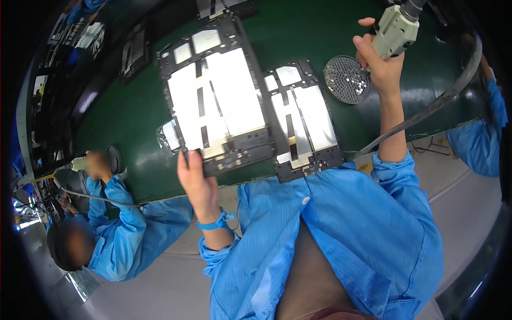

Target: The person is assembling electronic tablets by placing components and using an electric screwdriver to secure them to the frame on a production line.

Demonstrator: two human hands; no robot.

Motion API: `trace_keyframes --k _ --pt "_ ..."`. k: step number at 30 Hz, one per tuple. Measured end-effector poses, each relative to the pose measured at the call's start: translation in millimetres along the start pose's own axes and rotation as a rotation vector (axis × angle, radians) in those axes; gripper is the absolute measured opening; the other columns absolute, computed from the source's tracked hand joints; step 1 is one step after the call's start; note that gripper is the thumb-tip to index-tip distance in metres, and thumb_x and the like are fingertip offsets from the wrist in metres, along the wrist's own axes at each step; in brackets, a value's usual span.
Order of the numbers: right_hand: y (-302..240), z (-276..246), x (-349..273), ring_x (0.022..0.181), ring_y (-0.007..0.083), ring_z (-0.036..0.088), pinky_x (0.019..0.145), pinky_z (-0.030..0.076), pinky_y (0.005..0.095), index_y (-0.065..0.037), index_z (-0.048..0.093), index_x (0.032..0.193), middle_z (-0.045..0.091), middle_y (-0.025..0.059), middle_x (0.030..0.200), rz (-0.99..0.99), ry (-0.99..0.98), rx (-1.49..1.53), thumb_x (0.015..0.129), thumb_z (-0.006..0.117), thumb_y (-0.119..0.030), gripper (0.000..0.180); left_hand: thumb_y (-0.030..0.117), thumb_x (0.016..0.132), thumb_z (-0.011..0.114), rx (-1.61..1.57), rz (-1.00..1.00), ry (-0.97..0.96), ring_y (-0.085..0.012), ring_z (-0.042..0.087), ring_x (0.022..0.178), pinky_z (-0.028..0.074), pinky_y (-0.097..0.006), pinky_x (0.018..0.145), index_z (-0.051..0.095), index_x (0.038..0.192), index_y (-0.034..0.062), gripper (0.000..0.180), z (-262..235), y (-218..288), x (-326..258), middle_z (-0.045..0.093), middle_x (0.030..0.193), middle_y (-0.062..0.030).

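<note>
My left hand grips the near left corner of an opened tablet, thumb on top. The tablet is raised and tilted, its pale battery cells and black ribbon cables bared. Partly behind it, a second opened tablet lies by the table's near edge. My right hand is wrapped round a pale green handheld tool with a grey corrugated hose, held up at the right. A round, perforated metal disc shows just beside that hand; whether it joins the tool is hidden.
A grey hose curves across the right side. On the green table are a small clear-wrapped piece and dark panels. A co-worker in blue sits at the left with a similar tool; another person's blue sleeve shows right.
</note>
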State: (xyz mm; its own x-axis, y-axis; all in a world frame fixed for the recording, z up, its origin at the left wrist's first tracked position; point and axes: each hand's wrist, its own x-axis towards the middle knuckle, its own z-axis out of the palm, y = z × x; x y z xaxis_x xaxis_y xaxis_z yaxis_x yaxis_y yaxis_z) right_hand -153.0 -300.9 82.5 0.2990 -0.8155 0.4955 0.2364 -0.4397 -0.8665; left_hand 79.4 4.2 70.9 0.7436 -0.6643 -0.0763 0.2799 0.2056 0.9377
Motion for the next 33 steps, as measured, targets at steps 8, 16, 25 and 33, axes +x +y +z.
trace_keyframes --k 8,16,25,33 --pt "-6.8 -22.4 -4.6 0.046 0.0037 0.042 0.043 0.032 0.0197 0.003 0.053 0.107 0.047 -0.0032 0.057 0.007 -0.069 0.042 0.083 0.062 -0.001 0.026 0.017 0.097 0.049 0.136 -0.075 -0.033 -0.0117 0.054 0.090 0.045 -0.025 0.081 0.046 0.118 -0.0027 0.029 54.4 -49.6 -13.1 0.057 0.104 -0.0066" --pt "5.5 -31.5 -26.4 0.044 0.0031 0.042 0.041 0.034 0.0188 0.003 0.050 0.103 0.047 -0.0032 0.055 0.043 -0.071 0.329 0.080 0.064 0.002 0.027 0.029 0.084 0.064 1.373 0.134 -0.217 -0.0298 0.052 0.048 0.040 -0.039 0.048 0.057 0.078 -0.0049 0.035 59.8 -31.7 -1.0 0.052 0.054 -0.0151" --pt "31.4 -13.7 -27.8 0.043 0.0057 0.042 0.041 0.035 0.0215 0.004 0.046 0.105 0.046 -0.0014 0.055 0.117 -0.047 0.384 0.081 0.057 0.005 0.026 0.010 0.076 0.068 1.328 0.712 -0.273 -0.0340 0.049 0.089 0.041 -0.042 0.077 0.059 0.100 -0.0018 0.029 119.8 -26.4 0.8 0.053 0.095 -0.0171" --pt "42.6 -16.6 -37.6 0.044 0.0056 0.041 0.042 0.035 0.0220 0.003 0.043 0.106 0.044 -0.0017 0.055 0.157 -0.031 0.400 0.082 0.054 0.006 0.027 0.008 0.085 0.057 1.217 0.655 -0.083 -0.0328 0.053 0.098 0.042 -0.039 0.084 0.059 0.105 0.0000 0.022 122.3 -41.1 6.4 0.055 0.106 -0.0168"
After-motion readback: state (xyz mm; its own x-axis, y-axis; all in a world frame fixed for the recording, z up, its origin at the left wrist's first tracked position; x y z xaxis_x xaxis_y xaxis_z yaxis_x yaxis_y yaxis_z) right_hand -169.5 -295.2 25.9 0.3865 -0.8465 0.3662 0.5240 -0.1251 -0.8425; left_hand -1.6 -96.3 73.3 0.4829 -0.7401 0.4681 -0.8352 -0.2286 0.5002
